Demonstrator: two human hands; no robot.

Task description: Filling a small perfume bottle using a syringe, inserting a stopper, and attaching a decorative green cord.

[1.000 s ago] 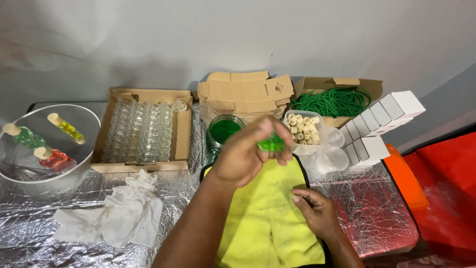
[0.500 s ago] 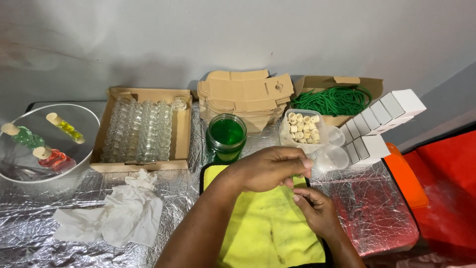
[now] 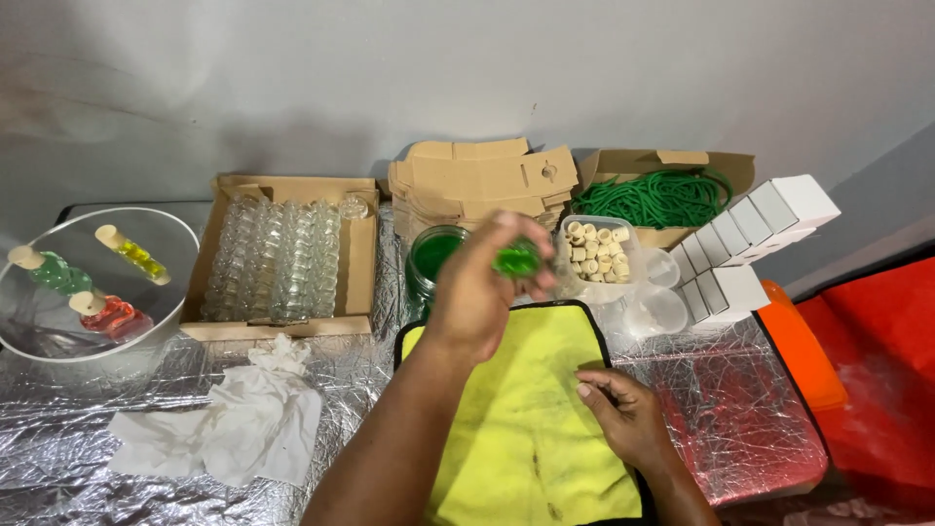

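Note:
My left hand [image 3: 475,297] is raised above the far edge of a yellow cloth [image 3: 516,429] and grips a small round bottle of green liquid [image 3: 517,259] at the fingertips. Just behind it stands a glass jar of green liquid [image 3: 430,255]. My right hand [image 3: 625,414] rests on the cloth's right side with its fingers curled; whether it holds anything is unclear. A clear tub of small corks [image 3: 594,245] sits right of the raised bottle.
A cardboard box of empty glass bottles [image 3: 278,258] stands at left, beside a glass bowl [image 3: 180,255] with three corked coloured bottles. White tissue [image 3: 243,424] lies on the foil-covered table [image 3: 88,487]. Flat cartons [image 3: 482,175], green cord [image 3: 657,200], white boxes [image 3: 755,229] and plastic cups [image 3: 657,307] line the back.
My left hand came down over the cloth next to my right hand, then rose again with the green bottle. The right hand stayed in place on the cloth.

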